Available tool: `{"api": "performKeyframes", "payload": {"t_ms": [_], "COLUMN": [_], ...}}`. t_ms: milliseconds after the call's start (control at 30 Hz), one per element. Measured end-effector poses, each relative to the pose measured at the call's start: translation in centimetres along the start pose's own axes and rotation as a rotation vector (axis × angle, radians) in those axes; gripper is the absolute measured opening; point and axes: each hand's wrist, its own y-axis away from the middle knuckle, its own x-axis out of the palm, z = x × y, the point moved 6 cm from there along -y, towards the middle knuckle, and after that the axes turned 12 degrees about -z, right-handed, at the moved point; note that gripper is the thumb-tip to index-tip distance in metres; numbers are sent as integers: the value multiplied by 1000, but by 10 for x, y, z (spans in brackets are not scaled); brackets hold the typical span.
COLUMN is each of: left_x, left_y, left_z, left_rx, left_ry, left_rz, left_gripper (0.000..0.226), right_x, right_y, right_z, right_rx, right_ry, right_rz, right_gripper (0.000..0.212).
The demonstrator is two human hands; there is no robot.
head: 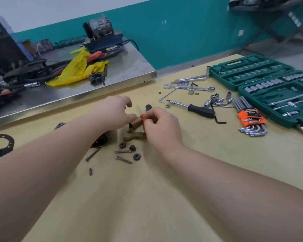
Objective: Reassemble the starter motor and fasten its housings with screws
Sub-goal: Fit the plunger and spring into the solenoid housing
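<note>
The right hand (162, 127) pinches the red collar of a small screwdriver (142, 114) between thumb and fingers (151, 117), its thin shaft pointing up and away and its black cap showing just behind the knuckles. Just left of the screwdriver, the left hand (115, 110) hovers with loosely curled fingers that hold nothing I can make out. Directly under the screwdriver lie the starter motor's brown shaft piece (136, 122) and a greasy fork lever (133, 136); nearer the person than those sit three small pinion gears (137, 156) and loose screws (124, 159), with a dark housing (101, 141) mostly hidden under the left forearm, so reassembly looks barely begun. The main risk, as I judge it, is the right wrist or left forearm sweeping the gears and screws across the tabletop (191, 172), since both arms pass close over them. Grease on the parts could also let the screwdriver slip in so light a pinch, and a short pin (90, 171) lying apart, nearer the person still, could be forgotten
</note>
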Motion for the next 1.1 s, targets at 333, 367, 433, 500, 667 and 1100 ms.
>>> {"api": "performKeyframes", "payload": {"t_ms": [333,367,433,500,667,1100], "left_x": [32,31,21,6,-12,0], "left_y": [-23,-23,-24,-23,-12,-25], "left_z": [-20,-20,-21,-20,-20,16], "left_rx": [77,84,72,8,-125,53], "left_ry": [-151,-133,-18,231,769,-66], "left_rz": [239,217,128,36,187,82], "left_gripper": [27,23,20,14,10,59], "right_x": [8,7,5,1,3,1], "right_y": [0,1,1,-1,-1,-4], "right_z": [4,5,8,8,7,-1], "right_rx": [-34,-50,-80,-72,0,67], "right_ry": [5,-1,-38,-97,-160,-201], "right_rz": [51,46,5,-53,-43,-67], "right_gripper": [27,26,25,25,46,33]}}
